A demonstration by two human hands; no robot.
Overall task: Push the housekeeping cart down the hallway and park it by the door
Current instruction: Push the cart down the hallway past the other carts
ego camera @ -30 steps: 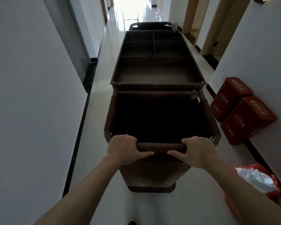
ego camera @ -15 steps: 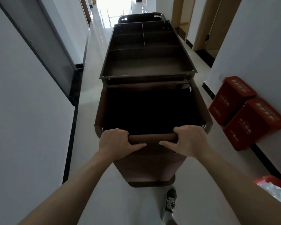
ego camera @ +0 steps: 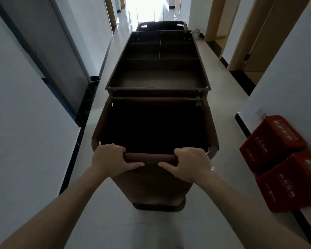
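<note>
The housekeeping cart point(ego camera: 158, 83) stands mid-hallway, lengthwise along it, its padded handle bar point(ego camera: 151, 157) wrapped by the left hand point(ego camera: 109, 159) and right hand point(ego camera: 190, 164), both closed on it. The pushing step is judged under way; a straight push is called for, clear of the red boxes point(ego camera: 276, 155) at the right wall, toward the doorways point(ego camera: 241, 38) ahead.

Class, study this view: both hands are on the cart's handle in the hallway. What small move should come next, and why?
Probably keep pushing straight ahead. The left hand and right hand both grip the handle bar, the floor ahead looks open, and the red boxes sit clear to the right.
</note>
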